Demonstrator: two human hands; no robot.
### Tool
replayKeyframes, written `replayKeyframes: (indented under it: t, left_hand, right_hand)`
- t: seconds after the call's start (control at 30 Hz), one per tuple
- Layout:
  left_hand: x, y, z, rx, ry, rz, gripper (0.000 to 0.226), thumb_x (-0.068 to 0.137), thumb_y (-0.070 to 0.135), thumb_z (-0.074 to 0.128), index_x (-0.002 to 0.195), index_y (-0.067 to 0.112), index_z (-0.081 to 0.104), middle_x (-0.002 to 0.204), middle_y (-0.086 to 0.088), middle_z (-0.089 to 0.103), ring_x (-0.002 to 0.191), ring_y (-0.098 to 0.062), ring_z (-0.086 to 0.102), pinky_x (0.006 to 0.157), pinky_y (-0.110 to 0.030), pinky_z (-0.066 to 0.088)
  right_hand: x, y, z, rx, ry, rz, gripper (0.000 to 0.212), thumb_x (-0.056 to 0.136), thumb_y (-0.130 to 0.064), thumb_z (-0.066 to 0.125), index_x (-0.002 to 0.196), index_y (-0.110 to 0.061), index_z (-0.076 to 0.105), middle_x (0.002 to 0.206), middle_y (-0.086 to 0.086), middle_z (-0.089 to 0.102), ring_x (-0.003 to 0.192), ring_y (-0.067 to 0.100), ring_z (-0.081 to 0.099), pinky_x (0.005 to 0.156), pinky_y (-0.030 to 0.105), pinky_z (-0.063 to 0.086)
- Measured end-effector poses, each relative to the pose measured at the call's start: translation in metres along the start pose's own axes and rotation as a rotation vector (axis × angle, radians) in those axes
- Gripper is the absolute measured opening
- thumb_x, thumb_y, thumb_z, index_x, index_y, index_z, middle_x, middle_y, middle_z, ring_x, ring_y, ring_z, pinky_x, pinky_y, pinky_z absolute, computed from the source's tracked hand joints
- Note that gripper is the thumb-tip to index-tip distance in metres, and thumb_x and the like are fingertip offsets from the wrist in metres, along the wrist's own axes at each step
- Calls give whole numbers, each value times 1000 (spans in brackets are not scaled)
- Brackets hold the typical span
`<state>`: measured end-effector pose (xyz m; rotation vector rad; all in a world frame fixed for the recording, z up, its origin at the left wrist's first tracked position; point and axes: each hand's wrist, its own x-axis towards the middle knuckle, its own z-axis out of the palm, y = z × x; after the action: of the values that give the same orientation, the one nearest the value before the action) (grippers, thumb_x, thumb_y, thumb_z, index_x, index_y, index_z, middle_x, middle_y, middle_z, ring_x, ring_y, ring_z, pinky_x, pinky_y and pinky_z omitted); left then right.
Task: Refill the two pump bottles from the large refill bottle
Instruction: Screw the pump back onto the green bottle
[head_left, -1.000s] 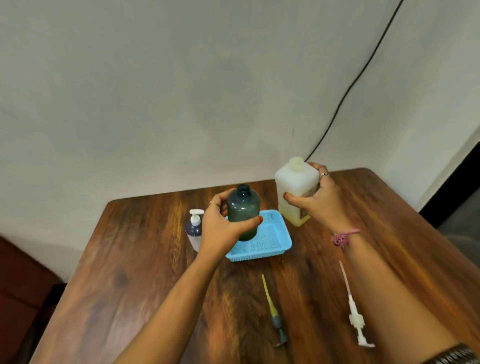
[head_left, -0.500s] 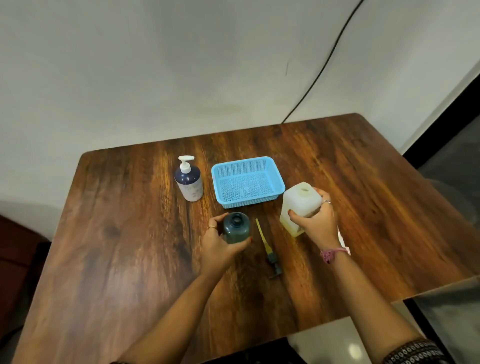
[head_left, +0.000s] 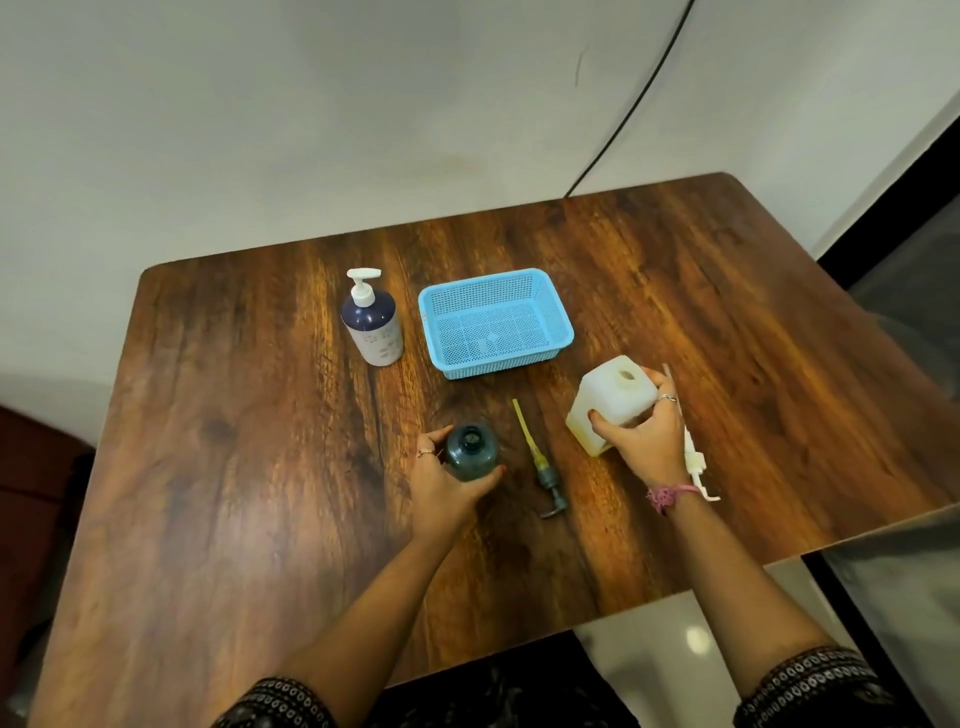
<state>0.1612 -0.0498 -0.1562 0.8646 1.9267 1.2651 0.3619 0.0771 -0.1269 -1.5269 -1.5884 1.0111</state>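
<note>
My left hand (head_left: 441, 486) curled its fingers around the green bottle (head_left: 471, 451) before the basket (head_left: 563, 332); my right hand (head_left: 647, 439) gripped the white refill bottle (head_left: 605, 402).

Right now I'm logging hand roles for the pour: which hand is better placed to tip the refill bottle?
The right hand: it already grips the refill bottle, mouth open. The left hand steadies the open green bottle.

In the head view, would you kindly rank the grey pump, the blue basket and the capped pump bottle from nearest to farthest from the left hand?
1. Grey pump, lying just right of the left hand.
2. Blue basket, behind, slightly right.
3. Capped pump bottle, behind left; close to the basket's rank.
</note>
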Motion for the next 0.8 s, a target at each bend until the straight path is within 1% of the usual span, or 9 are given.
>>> replayKeyframes:
  t: [0.13,0.3,0.43,0.5,0.57,0.6,0.63,0.7,0.8]
  left_hand:
    - [-1,-6,1,16,5,14,74,56,21,91,113,20,43,108,6,56,100,-6,56,85,-17,46]
    - [-1,-15,4,10,3,28,80,57,24,90,119,21,41,116,4,54,108,-12,55,95,-30,49]
    - [-3,-22,3,-8,-49,43,88,57,28,89,127,25,36,125,5,50,118,-11,50,103,-31,44]
    - [-5,-23,3,-15,-55,41,93,58,26,89,132,28,32,132,4,47,123,-11,46,107,-31,40]
    - [-5,-24,1,-18,-42,26,99,60,25,89,138,24,29,136,1,46,125,-13,45,109,-32,37]
    - [-5,-24,1,-17,-38,18,99,60,24,89,140,21,29,137,0,46,126,-13,44,109,-33,37]
    - [-4,-24,1,-18,-36,20,99,61,23,88,141,19,30,138,-1,46,126,-14,44,109,-33,37]
    - [-3,-23,1,-18,-47,23,97,62,21,88,141,18,31,136,1,47,125,-13,45,109,-33,38]
    - [-2,-22,2,-30,-65,17,92,64,18,86,139,19,33,129,5,50,121,-12,49,106,-31,41]
  right_hand:
    - [-4,8,0,33,-5,13,82,67,-15,83,134,-17,36,122,-11,42,116,9,42,96,32,43]
    - [-8,7,-2,45,-16,-10,87,69,-16,82,138,-19,30,124,-20,33,120,3,34,101,26,32]
    - [-20,10,-8,-6,28,-20,91,71,-22,82,142,-18,26,132,-18,29,126,1,26,104,23,24]
    - [-34,12,-12,-55,140,-56,79,73,-23,80,137,-14,35,131,-11,35,124,6,33,104,25,30]
    - [-52,16,-15,-112,222,-155,53,77,-17,76,121,-10,48,119,-4,45,111,11,46,96,32,44]
    - [-59,20,-15,-163,204,-223,41,78,-13,74,113,-10,52,112,-4,48,103,12,50,89,33,49]
    - [-66,23,-15,-232,136,-303,32,80,-10,72,107,-11,55,106,-4,51,97,11,52,84,32,51]
    - [-69,28,-13,-402,-122,-455,26,83,-9,66,107,-16,58,105,-5,55,97,11,55,84,29,50]
    - [-57,33,0,-632,-521,-597,39,86,-10,58,124,-21,53,128,-2,51,113,15,50,95,29,45]
